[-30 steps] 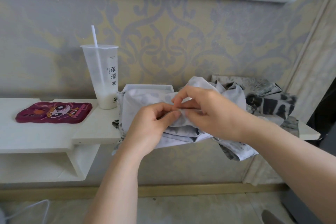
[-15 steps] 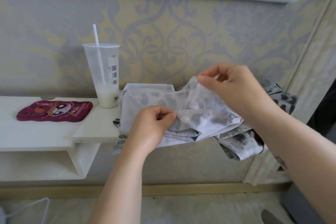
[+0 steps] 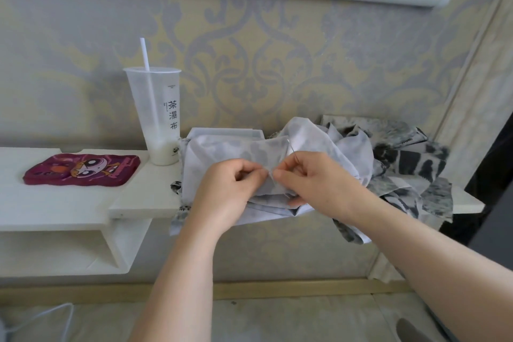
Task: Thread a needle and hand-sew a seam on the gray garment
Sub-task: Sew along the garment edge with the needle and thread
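1. Gray garment (image 3: pixel 219 151) lies bunched on the worktop (image 3: pixel 69 203), right of centre, just right of the cup (image 3: pixel 155 119).
2. Your hands meet over it: left hand (image 3: pixel 230 191) pinches the fabric fold, right hand (image 3: pixel 316 180) pinches the thin needle (image 3: pixel 292 148).
3. Hold the fold taut, stitch small near the edge, and mind the left fingertips.

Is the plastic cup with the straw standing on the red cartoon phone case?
No, the cup stands on the white shelf, to the right of the phone case and apart from it.
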### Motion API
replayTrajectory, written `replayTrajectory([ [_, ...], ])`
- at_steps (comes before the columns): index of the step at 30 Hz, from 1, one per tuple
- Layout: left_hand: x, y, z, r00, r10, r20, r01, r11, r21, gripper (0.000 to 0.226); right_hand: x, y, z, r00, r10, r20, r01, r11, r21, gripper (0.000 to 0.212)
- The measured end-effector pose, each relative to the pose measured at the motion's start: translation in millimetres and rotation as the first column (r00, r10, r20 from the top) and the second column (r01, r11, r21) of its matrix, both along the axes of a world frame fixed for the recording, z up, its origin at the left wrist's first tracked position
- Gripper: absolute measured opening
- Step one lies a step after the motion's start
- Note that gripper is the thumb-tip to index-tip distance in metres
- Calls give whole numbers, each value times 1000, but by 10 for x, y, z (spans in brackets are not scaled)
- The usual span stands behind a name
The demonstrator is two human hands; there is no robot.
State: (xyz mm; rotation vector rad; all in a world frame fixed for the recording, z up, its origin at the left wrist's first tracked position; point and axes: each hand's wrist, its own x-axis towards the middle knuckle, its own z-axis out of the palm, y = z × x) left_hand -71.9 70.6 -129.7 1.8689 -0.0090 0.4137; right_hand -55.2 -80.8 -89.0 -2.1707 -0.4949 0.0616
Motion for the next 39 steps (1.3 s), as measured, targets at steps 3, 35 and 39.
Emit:
replayTrajectory([
  [3, -10, -8, 12, 1000, -13, -14, 13, 1000, -1, 12, 39, 0, -61, 997, -2, 77, 5, 999, -45, 20],
  [35, -32, 5, 31, 1000, -10, -2, 10, 1000, -17, 13, 81, 50, 7, 998, 22, 58, -17, 995, -97, 18],
  [39, -28, 34, 27, 1000, 11, -3, -11, 1000, -5, 10, 94, 16, 40, 998, 34, 59, -37, 998, 42, 12],
])
